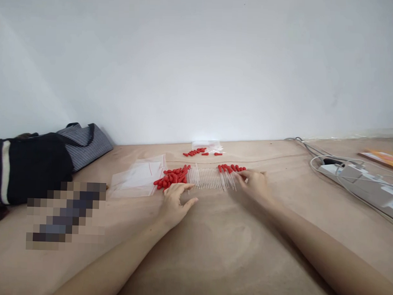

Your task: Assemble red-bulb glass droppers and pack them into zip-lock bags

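Note:
Thin clear tubes [210,178] lie side by side in a row at the middle of the table. Left of them is a pile of red rubber bulbs [172,176]. My left hand [177,202] rests at the near edge of that pile, thumb and fingers apart, holding nothing. Several red bulbs [234,168] sit at the right end of the row, some by the tube tops. There my right hand [255,184] has its fingertips drawn together at the end tubes; what they pinch is too small to make out.
Clear plastic bags [139,177] lie left of the pile. Farther back, more red bulbs [193,153] lie by another bag [212,146]. A black bag [37,167] is at left, a power strip [359,183] with cables at right. A wall stands behind.

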`<state>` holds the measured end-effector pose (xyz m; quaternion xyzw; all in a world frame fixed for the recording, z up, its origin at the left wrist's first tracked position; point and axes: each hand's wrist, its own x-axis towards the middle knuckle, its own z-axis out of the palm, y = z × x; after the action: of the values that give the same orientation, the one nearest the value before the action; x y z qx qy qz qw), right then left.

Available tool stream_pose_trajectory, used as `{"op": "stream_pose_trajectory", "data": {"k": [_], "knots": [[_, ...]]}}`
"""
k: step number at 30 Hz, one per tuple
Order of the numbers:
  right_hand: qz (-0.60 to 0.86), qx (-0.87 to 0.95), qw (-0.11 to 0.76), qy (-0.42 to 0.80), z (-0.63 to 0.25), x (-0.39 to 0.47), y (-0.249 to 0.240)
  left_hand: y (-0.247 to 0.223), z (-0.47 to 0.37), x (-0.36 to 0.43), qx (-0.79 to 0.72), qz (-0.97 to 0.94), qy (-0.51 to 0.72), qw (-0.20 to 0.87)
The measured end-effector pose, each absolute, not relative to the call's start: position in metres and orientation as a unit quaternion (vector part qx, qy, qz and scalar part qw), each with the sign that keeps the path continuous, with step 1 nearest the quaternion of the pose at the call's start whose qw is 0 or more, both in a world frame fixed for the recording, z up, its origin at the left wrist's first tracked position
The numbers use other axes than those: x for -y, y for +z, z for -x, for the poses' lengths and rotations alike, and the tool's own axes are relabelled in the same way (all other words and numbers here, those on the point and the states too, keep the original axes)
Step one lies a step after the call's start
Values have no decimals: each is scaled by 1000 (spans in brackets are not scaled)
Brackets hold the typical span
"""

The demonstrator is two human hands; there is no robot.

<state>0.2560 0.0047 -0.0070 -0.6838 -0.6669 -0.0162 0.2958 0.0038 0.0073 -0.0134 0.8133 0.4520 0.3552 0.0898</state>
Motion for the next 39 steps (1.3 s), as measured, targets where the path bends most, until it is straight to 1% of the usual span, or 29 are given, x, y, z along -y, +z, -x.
{"op": "stream_pose_trajectory", "data": {"k": [3, 6, 10, 15, 21, 25, 28, 34, 39], "knots": [[754, 612, 238, -20, -265, -19, -12, -14, -3, -11, -463, -815, 336, 86], [767, 612, 191, -23, -262, -29, -17, -16, -3, -12, -461, -822, 323, 87], [771, 617, 154, -14, -254, -37, -18, -17, -3, -11, -470, -820, 313, 91], [774, 616, 147, -11, -250, -40, -18, -15, -3, -11, -471, -823, 301, 100], [763, 618, 185, -28, -246, -37, -14, -17, -3, -10, -470, -827, 292, 100], [786, 609, 109, 19, -242, -40, -5, -18, -4, -11, -471, -827, 293, 87], [793, 603, 76, 33, -240, -48, 0, -18, -3, -12, -495, -813, 302, 48], [791, 608, 50, 34, -235, -58, 0, -15, 10, -25, -559, -756, 328, -93], [790, 611, 46, 14, -236, -51, 5, -15, 17, -40, -543, -763, 315, -152]]}}
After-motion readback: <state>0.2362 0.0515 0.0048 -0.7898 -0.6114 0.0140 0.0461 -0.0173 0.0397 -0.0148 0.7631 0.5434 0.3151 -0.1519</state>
